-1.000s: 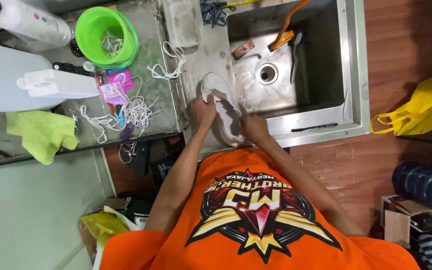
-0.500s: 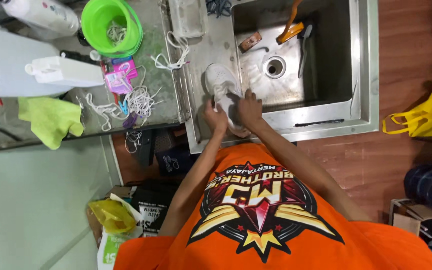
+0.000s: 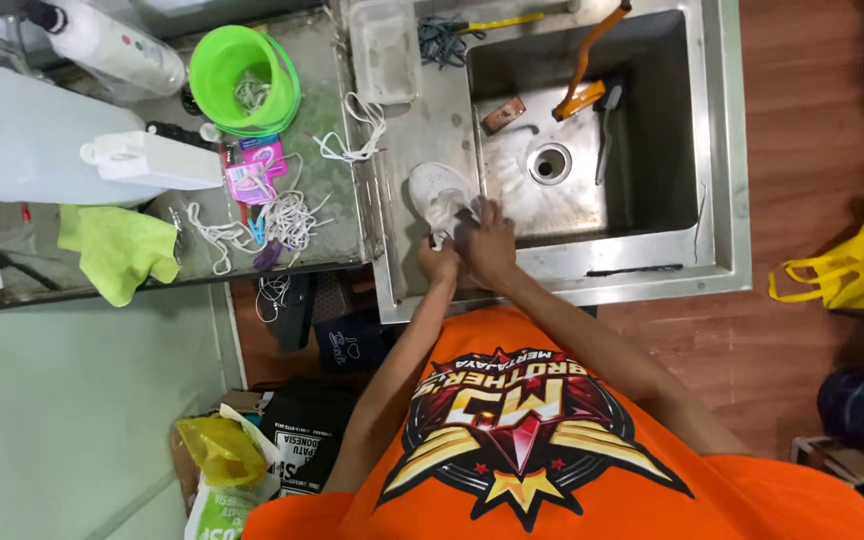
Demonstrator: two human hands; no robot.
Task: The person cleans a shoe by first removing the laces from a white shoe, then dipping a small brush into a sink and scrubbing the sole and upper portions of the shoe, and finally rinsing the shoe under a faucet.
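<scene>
On the sink's left ledge, beside the basin:
fingers: right hand (image 3: 490, 243) lies over the near end of the white sneaker (image 3: 442, 198), fingers curled down onto it; left hand (image 3: 439, 262) tucked just below and left of it, fingers closed around the heel end as far as I can tell (partly hidden by the right hand)
direction: shoe runs away from both hands, toe pointing up-left, away from the body
long axis: roughly parallel to the basin's left wall, slightly tilted
nearer hand: right sits further up the shoe; left stays at the near end
shoe look: white, low-cut, upper facing up, no laces visible (too small to be sure)
sink (image 3: 722, 150): steel; drain (image 3: 550, 162) right of the shoe; orange-handled brush (image 3: 582, 70) at the far side
left of sink: loose white laces (image 3: 287, 218), green bowl (image 3: 244, 80), yellow-green cloth (image 3: 117, 250)
</scene>
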